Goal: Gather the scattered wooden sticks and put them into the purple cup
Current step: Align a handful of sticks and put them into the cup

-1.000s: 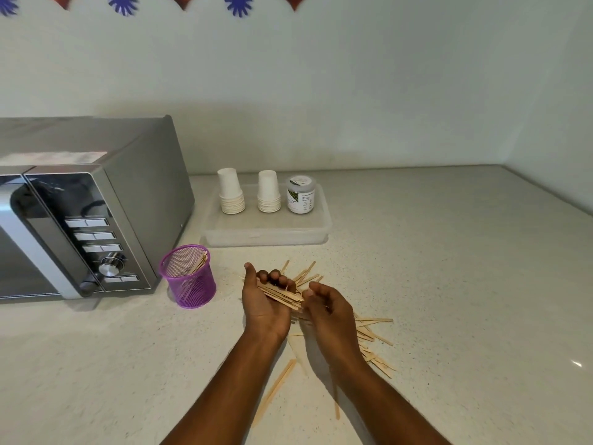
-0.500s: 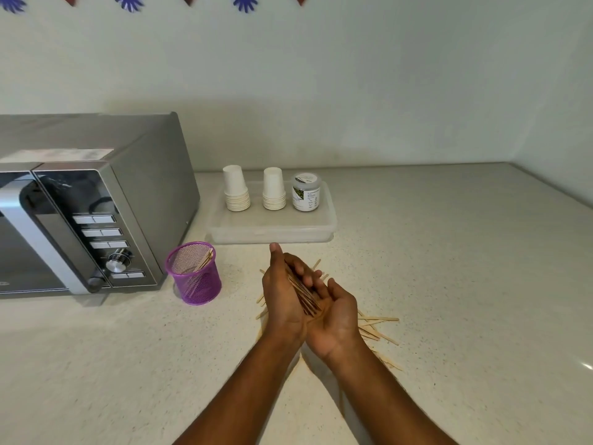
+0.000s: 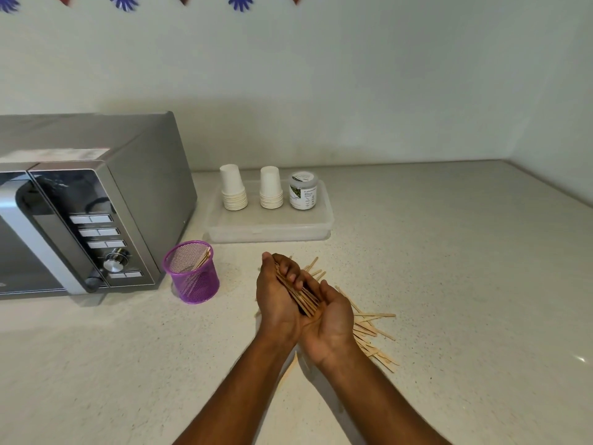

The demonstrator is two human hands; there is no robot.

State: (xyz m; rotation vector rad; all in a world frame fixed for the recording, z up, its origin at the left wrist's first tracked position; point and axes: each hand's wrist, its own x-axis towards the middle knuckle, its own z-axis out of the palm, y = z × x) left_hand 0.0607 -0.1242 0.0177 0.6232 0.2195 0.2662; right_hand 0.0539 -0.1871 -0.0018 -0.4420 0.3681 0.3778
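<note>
Seen from the head camera, a person's two hands meet above a pale speckled surface, cradling a bundle of wooden sticks between them. The left hand stands on edge with its fingers curled over the top of the bundle, while the right hand lies palm up beneath it, its fingers hidden behind the left hand's, so how far they close round the bundle cannot be told. More loose sticks lie scattered on the surface just below and to the right of the hands, some crossing one another, and a few more poke out behind the hands. One further stick lies partly under the forearms. The purple cup, a mesh holder, stands upright to the left of the hands and apart from them, close to the front corner of a silver microwave; several sticks already lean inside it against its right wall. Behind the hands a clear lidded plastic box carries two stacks of white paper cups, turned upside down, and a small jar with a grey lid. Blue and red paper decorations hang along the top of the pale wall.
</note>
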